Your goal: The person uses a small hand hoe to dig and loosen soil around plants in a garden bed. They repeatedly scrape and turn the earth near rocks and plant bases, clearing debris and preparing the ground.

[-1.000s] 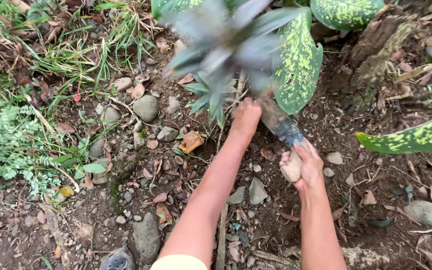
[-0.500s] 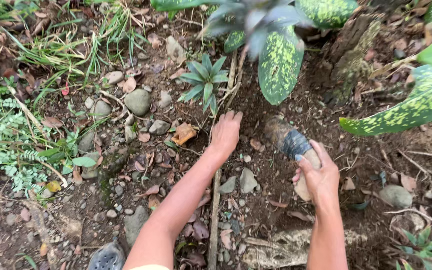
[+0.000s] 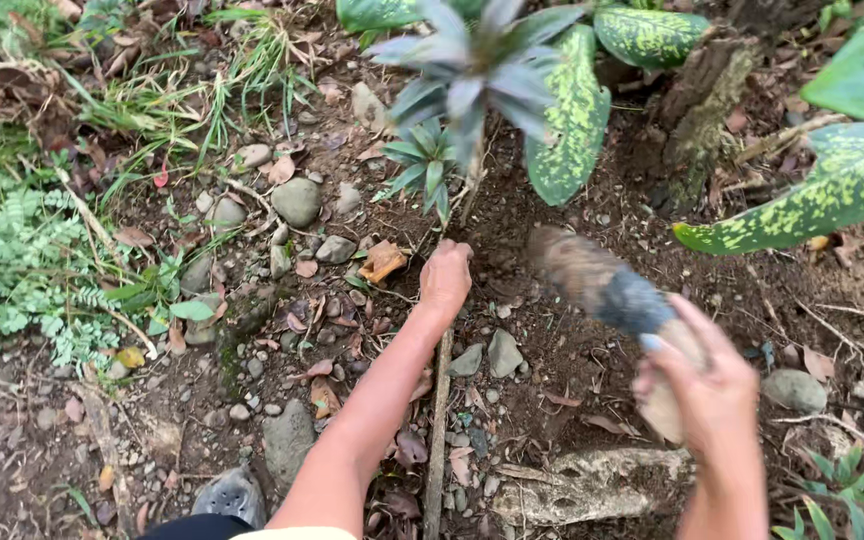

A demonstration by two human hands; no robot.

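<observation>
My left hand (image 3: 446, 278) reaches forward and rests on the dark soil at the base of a small spiky grey-green plant (image 3: 472, 70); whether its fingers grip anything I cannot see. My right hand (image 3: 707, 385) is shut on the pale handle of a soil-caked hand trowel (image 3: 597, 285), blade raised and pointing toward the plant, blurred by motion. A smaller spiky rosette (image 3: 424, 165) grows just left of the plant's stem.
Broad green leaves speckled yellow (image 3: 572, 120) (image 3: 817, 195) hang over the soil at the back and right. Rounded stones (image 3: 297, 200) and dry leaves lie to the left, with grass and ferns (image 3: 22, 260) beyond. A thin stick (image 3: 439, 440) lies beside my left forearm.
My right hand has lifted the trowel off the soil and swung it up toward the plant. My left hand stays at the plant's base. The view has shifted slightly.
</observation>
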